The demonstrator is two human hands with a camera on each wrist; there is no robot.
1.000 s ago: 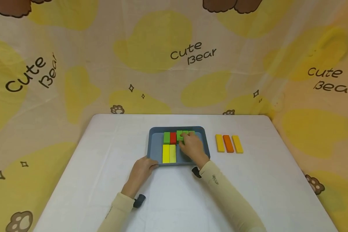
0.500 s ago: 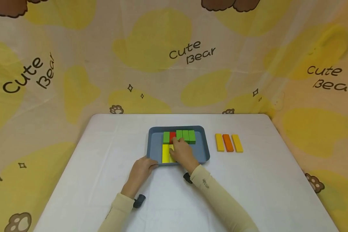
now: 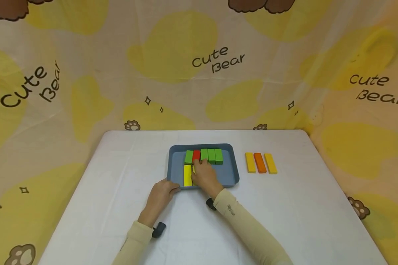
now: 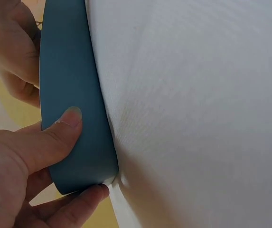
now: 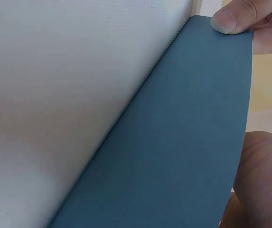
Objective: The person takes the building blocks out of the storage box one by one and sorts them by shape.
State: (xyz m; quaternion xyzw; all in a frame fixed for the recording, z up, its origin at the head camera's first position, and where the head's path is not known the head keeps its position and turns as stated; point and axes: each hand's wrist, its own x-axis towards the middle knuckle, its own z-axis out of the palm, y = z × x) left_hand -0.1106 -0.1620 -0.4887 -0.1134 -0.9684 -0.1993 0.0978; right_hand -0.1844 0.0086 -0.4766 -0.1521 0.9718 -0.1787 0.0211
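Observation:
A blue-grey tray (image 3: 230,173) lies on the white table in the head view. My left hand (image 3: 160,192) grips its near left corner, with the thumb (image 4: 64,137) on the outer wall in the left wrist view. My right hand (image 3: 205,177) is inside the tray, its fingers curled over a pale yellow block, which it mostly covers. Left of that stands a bright yellow block (image 3: 187,176). Behind are a green block (image 3: 188,157), a red block (image 3: 196,155) and a row of green blocks (image 3: 211,156). In the right wrist view, the tray wall hides the right fingertips.
To the right of the tray, an orange block (image 3: 260,163) lies between two yellow blocks, one on the left (image 3: 250,162) and one on the right (image 3: 270,163). A patterned cloth backdrop (image 3: 172,51) rises behind the white table (image 3: 285,213).
My right hand has moved left and nearer, from the green row to the pale yellow block. The left green and bright yellow blocks have shifted slightly left. My left hand keeps its hold.

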